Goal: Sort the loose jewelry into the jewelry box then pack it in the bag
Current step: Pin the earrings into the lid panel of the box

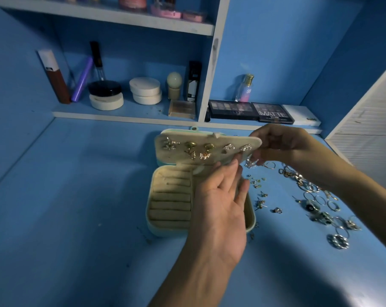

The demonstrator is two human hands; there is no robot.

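The pale green jewelry box (153, 218) lies open on the blue desk, with beige ring rolls inside. Its beige earring panel (209, 138) is lifted up and carries several gold and sparkly earrings. My left hand (220, 209) reaches over the box palm up, its straight fingertips touching the panel's lower edge. My right hand (282, 145) curls around the panel's right end and pinches a sparkly earring (251, 162) at the panel's lower right corner. Loose jewelry (320, 209), rings, hoops and studs, is scattered on the desk to the right. No bag is in view.
Behind the box a shelf holds powder jars (146, 90), tubes, a perfume bottle (245, 88), eyeshadow palettes (249, 110) and a white box (302, 115). A white slatted panel (369, 120) stands at the right. The blue desk (77, 196) stretches left of the box.
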